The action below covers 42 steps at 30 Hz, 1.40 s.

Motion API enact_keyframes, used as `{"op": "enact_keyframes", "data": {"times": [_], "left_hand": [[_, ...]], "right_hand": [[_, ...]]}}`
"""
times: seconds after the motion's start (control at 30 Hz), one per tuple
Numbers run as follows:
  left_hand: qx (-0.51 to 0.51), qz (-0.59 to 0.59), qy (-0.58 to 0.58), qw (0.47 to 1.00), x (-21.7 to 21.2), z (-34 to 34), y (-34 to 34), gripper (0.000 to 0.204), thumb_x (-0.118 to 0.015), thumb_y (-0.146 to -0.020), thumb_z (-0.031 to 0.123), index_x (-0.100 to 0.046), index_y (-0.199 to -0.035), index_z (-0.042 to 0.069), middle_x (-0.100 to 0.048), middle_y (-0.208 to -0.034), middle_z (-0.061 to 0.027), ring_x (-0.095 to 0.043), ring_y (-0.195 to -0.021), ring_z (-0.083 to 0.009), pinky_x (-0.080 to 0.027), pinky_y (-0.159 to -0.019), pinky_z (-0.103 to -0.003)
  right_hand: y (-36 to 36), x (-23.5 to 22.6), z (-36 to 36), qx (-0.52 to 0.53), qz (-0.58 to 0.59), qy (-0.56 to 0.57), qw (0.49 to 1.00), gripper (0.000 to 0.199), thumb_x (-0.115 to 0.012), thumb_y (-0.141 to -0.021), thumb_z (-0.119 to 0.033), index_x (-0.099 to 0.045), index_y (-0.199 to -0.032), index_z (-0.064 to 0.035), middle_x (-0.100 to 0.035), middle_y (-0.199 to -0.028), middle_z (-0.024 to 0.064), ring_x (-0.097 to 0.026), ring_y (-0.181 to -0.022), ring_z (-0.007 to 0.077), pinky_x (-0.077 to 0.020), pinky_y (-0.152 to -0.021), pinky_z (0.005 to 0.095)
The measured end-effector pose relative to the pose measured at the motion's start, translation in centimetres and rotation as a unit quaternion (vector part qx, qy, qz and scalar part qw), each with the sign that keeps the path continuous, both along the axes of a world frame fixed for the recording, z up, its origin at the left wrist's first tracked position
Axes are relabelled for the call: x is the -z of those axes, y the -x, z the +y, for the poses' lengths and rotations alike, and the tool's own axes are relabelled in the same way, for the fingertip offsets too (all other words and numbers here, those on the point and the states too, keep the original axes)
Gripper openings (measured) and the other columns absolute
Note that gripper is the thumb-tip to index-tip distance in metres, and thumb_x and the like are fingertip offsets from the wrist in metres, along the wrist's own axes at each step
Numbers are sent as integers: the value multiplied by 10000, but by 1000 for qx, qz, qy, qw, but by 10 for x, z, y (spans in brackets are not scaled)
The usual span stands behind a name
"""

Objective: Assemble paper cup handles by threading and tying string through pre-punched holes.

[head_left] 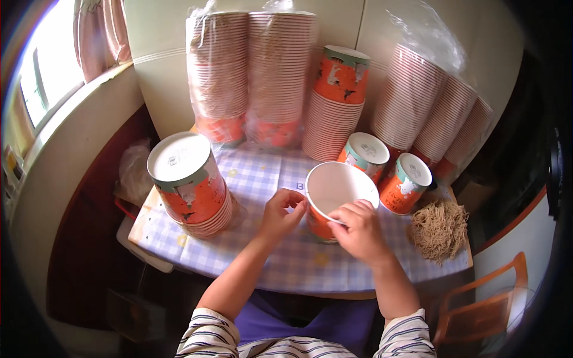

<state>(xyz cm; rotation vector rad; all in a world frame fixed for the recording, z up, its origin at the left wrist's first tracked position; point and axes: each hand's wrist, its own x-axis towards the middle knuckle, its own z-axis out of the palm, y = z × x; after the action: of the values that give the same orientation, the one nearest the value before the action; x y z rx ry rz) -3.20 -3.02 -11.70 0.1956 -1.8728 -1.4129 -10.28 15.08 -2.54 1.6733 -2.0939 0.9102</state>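
A large orange paper bucket (319, 230) stands upright on the table in front of me, its open top showing a white inside. My right hand (361, 230) grips its near right rim, thumb outside and fingers over the edge. Beside the bucket's left wall is my left hand (282, 213), its fingers curled and the thumb close to the forefinger. Whatever may be between those fingertips is too small to make out. To the left, a short stack of upside-down paper buckets (194, 194) shows a white base on top.
Tall plastic-wrapped stacks of buckets (218, 71) line the back, with more wrapped stacks (412, 98) at right. An unwrapped stack (334, 116) stands between. Two upside-down buckets (401, 190) sit right of mine, near a tangled heap of tan strings (439, 231). A checked cloth (262, 170) covers the table.
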Motion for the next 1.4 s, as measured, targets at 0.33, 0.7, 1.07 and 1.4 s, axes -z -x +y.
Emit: {"op": "enact_keyframes", "data": {"times": [0.33, 0.7, 1.07, 1.4], "left_hand": [[81, 25, -31, 996, 14, 25, 7, 126, -666, -799, 92, -598, -833, -10, -586, -789, -76, -570, -660, -147, -478, -621, -276], [80, -6, 13, 997, 6, 26, -2, 112, -678, -786, 68, -612, -837, -6, -565, -783, -55, -563, -702, -111, -469, -635, -255], [62, 30, 41, 997, 6, 28, -3, 158, -699, -767, 103, -612, -847, -2, -585, -780, -90, -604, -662, -173, -498, -609, -285], [48, 33, 54, 997, 7, 28, -3, 170, -703, -772, 111, -597, -840, -3, -567, -767, -82, -570, -631, -160, -476, -585, -277]], "right_hand": [[9, -12, 23, 58, -40, -123, 990, 100, -653, -756, -109, -629, -839, -59, -638, -807, 95, -588, -789, 303, -421, -810, 401], [-6, 2, -31, 67, 157, -62, 983, 131, -687, -729, -111, -591, -792, -51, -574, -700, 91, -567, -676, 276, -435, -774, 404], [-8, 8, -40, 101, 237, -57, 964, 125, -687, -688, -82, -571, -721, -50, -582, -655, 90, -577, -615, 265, -450, -799, 431], [-4, 10, -41, 104, 275, -71, 953, 151, -671, -694, -86, -538, -630, -59, -556, -564, 104, -575, -541, 261, -453, -844, 452]]}}
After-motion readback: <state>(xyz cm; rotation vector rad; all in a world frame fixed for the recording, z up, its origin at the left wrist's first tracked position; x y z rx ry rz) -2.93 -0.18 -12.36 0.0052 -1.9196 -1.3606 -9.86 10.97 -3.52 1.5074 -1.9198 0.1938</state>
